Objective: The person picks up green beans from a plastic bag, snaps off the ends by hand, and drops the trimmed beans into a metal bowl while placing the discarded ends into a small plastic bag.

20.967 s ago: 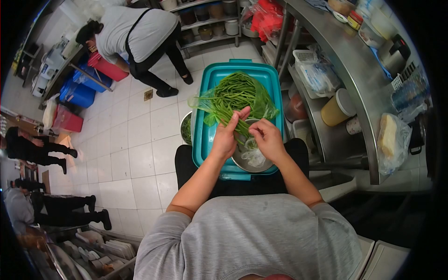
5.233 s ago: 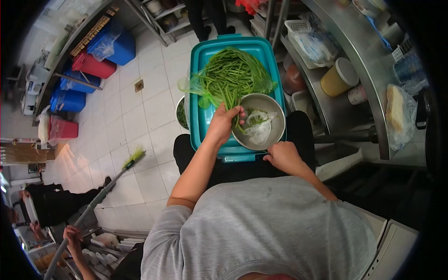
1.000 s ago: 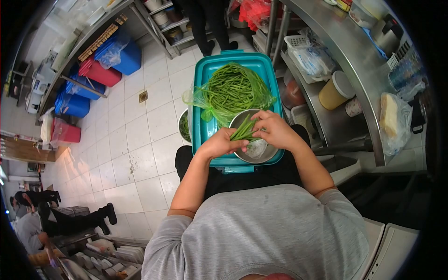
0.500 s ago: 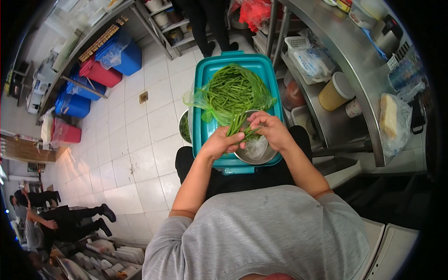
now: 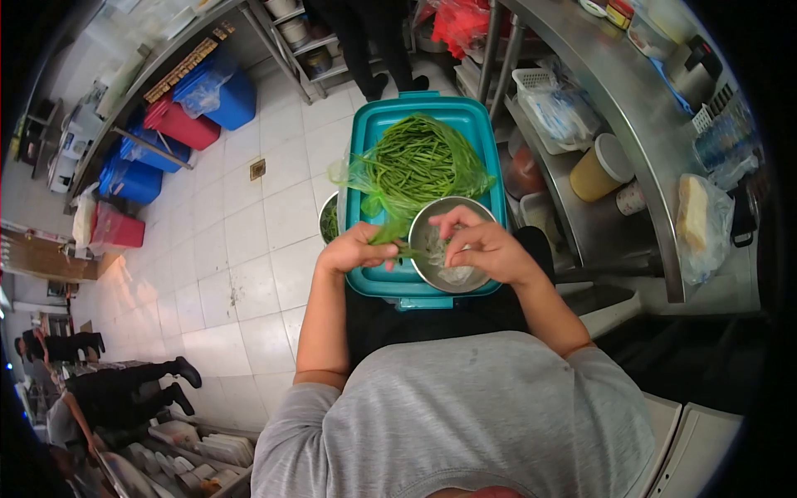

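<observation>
My left hand (image 5: 359, 248) is closed around a few green beans (image 5: 405, 251), which are smeared by motion. Over the steel bowl (image 5: 422, 220) is my right hand (image 5: 490, 251), its thumb and fingers curled together; whatever they pinch is too small to make out. Clear plastic (image 5: 455, 272) lies inside this bowl. Behind it, a large heap of green beans (image 5: 419, 158) rests in an opened green plastic bag (image 5: 475, 172). Bag and bowl both sit on a teal plastic lid (image 5: 359, 141) in front of me.
Left of the lid, a second metal bowl (image 5: 324, 224) holds green pieces. A steel counter (image 5: 610, 108) with a lower shelf runs along my right, bearing a lidded tub (image 5: 599, 168). Blue bins (image 5: 232, 98) stand at the left. A person's legs (image 5: 365, 41) are just beyond the lid.
My hands have moved apart: the left went left with beans, while the right is now over the bowl. More of the bowl's inside shows.
</observation>
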{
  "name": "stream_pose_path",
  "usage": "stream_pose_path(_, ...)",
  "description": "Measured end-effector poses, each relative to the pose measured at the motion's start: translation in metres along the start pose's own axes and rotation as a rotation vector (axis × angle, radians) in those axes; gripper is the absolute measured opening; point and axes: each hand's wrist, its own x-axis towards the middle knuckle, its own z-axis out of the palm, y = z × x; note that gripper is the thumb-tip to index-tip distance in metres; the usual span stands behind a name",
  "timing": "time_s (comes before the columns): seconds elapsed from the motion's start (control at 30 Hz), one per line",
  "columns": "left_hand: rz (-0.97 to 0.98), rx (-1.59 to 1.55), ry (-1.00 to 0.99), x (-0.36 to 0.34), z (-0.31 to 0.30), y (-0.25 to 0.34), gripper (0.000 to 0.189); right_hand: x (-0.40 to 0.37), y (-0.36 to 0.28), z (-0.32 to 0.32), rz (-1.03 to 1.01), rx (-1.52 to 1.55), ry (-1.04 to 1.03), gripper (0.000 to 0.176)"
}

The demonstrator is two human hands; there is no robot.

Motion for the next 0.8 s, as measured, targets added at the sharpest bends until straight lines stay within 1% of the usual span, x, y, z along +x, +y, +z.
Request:
stream_pose_path(0.03, 0.047, -0.175, 0.041, -0.002, -0.007, -0.012, 0.023, 0.000, -0.008, -0.004, -0.014, -0.064, 0.045, 0.004)
stream_pose_path(0.07, 0.080, -0.216, 0.049, -0.005, -0.010, -0.015, 0.024, -0.002, -0.011, -0.008, -0.027, -0.126, 0.094, 0.005)
stream_pose_path(0.13, 0.145, -0.299, 0.058, -0.008, -0.011, -0.020, 0.025, -0.005, 0.001, -0.014, 0.043, -0.293, 0.151, 0.010)
stream_pose_path(0.2, 0.153, -0.304, 0.064, -0.004, -0.007, -0.018, 0.025, -0.005, 0.012, -0.017, 0.121, -0.516, 0.175, 0.014)
stream_pose_path(0.3, 0.155, -0.314, 0.099, 0.001, 0.003, -0.016, 0.026, -0.004, 0.014, -0.009, 0.069, -0.707, 0.224, 0.023)
stream_pose_path(0.4, 0.162, -0.330, 0.115, 0.006, 0.008, -0.018, 0.027, -0.003, 0.013, -0.003, 0.041, -0.701, 0.176, 0.027)
stream_pose_path(0.47, 0.163, -0.356, 0.112, 0.007, 0.009, -0.020, 0.028, -0.002, 0.016, -0.002, 0.042, -0.702, 0.170, 0.027)
stream_pose_path(0.5, 0.149, -0.372, 0.089, 0.008, 0.010, -0.020, 0.028, -0.001, 0.017, -0.002, 0.041, -0.703, 0.165, 0.026)
stream_pose_path(0.57, 0.121, -0.406, 0.042, 0.010, 0.013, -0.020, 0.028, 0.005, 0.017, 0.000, 0.041, -0.636, 0.235, 0.025)
stream_pose_path(0.67, 0.076, -0.463, -0.081, 0.014, 0.021, -0.022, 0.023, 0.013, 0.018, -0.001, 0.006, -0.580, 0.290, 0.023)
stream_pose_path(0.8, 0.021, -0.410, -0.112, 0.020, 0.034, -0.021, 0.023, 0.018, 0.019, 0.001, -0.043, -0.609, 0.283, 0.018)
